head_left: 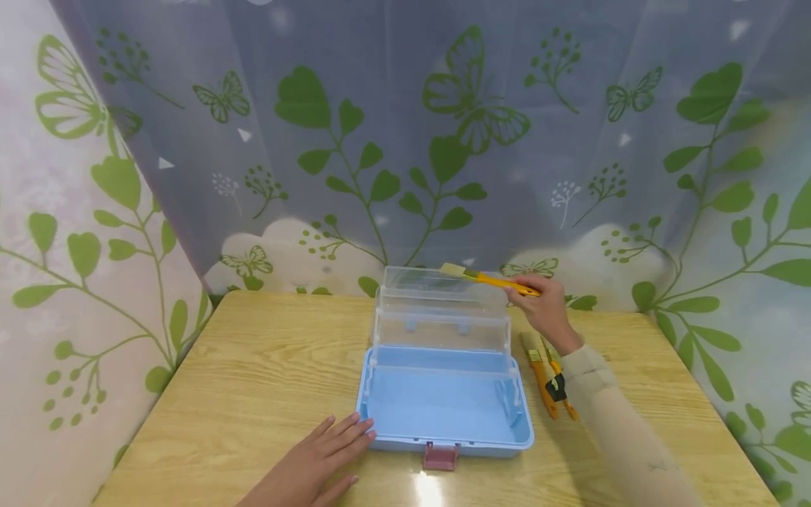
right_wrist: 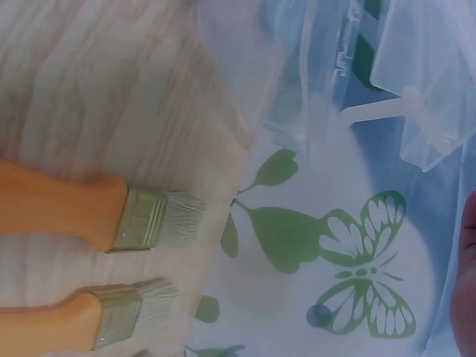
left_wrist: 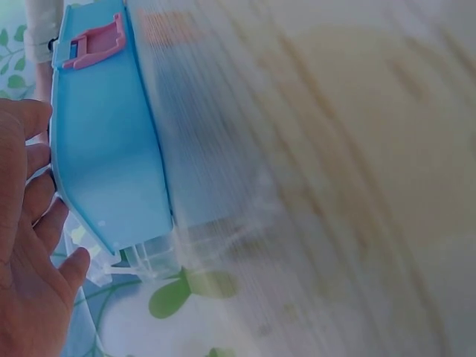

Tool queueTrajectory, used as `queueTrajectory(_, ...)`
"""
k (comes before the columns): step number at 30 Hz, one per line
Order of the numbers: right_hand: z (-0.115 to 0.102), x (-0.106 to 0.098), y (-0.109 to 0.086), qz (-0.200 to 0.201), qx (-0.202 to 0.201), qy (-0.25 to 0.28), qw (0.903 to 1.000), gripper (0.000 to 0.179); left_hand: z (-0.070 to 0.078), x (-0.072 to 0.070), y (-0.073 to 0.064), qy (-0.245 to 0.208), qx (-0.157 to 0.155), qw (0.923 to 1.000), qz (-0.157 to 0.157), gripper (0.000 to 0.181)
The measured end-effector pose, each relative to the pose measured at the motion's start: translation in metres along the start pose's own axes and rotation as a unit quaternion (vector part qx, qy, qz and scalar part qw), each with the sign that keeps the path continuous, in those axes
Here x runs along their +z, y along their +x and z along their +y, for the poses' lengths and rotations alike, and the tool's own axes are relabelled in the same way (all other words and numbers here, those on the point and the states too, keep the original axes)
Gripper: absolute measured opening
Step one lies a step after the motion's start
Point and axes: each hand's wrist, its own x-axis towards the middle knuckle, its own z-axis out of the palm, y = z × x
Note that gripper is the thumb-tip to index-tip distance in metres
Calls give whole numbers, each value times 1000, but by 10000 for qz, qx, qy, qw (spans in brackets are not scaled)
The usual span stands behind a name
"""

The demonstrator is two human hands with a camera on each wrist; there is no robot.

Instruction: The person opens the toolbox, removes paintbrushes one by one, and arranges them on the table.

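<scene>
A blue storage box (head_left: 443,408) stands unfolded on the table, its clear tiered trays (head_left: 443,303) raised at the back. My right hand (head_left: 546,308) pinches a flat paintbrush (head_left: 500,282) by its orange handle, pale bristles pointing left over the uppermost tray. Only a sliver of that hand (right_wrist: 465,279) shows in the right wrist view. With its fingers extended, my left hand (head_left: 319,458) touches the box's front left corner. The left wrist view shows the left fingertips along the box wall (left_wrist: 111,149).
More orange-handled paintbrushes (head_left: 542,380) lie to the right of the box, with a small black piece (head_left: 556,387) across them. A pink latch (head_left: 440,458) hangs at the box front. Behind the wooden table (head_left: 272,352) hangs a leaf-and-butterfly patterned cloth (head_left: 405,105).
</scene>
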Motion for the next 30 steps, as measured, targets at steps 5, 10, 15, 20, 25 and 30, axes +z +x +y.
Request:
queueTrajectory(5,-4,-5,-7,307,-107,59,9995,15,-1,1,-1,25,-38,10000,-7,67)
queueTrajectory(10,-8,-9,-16,481,-238,-94,9985,14,0,2,0,-7,-41,10000,22,66)
queueTrajectory(15,-11,-14,-25,712,-282,-204,9969,13,0,1,-1,-19,-32,10000,35,66)
queueTrajectory(20,-10,-19,-33,971,-380,-372,9939,15,0,1,-1,-68,-53,10000,1,66)
queueTrajectory(25,-10,-24,-42,1146,-418,-501,9913,15,0,0,0,-119,-71,9999,-21,66)
queueTrajectory(30,-11,-27,-52,1500,-317,-565,9866,13,1,-1,0,-152,-67,9999,-4,62)
